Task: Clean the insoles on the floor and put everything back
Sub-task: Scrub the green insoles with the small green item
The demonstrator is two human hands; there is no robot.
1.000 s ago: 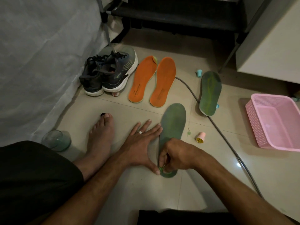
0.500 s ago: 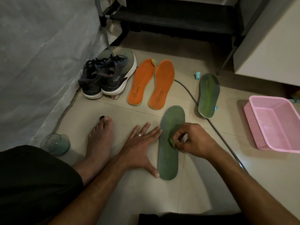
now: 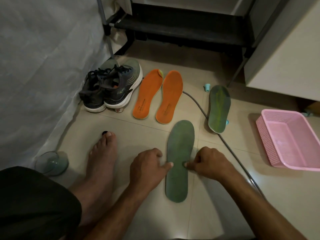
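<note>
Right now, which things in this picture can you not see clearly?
All in the head view:
- Right hand: curled fingers hide whether it holds anything.
- Pink basket: right edge of the frame cuts it off.
- Print on the orange insoles: too small to read.
- Small teal object: mostly hidden under the far green insole.

1 head-worn wide-angle view, looking forward and steeply down, close over the floor [image 3: 135, 213], hands at the lower frame
</note>
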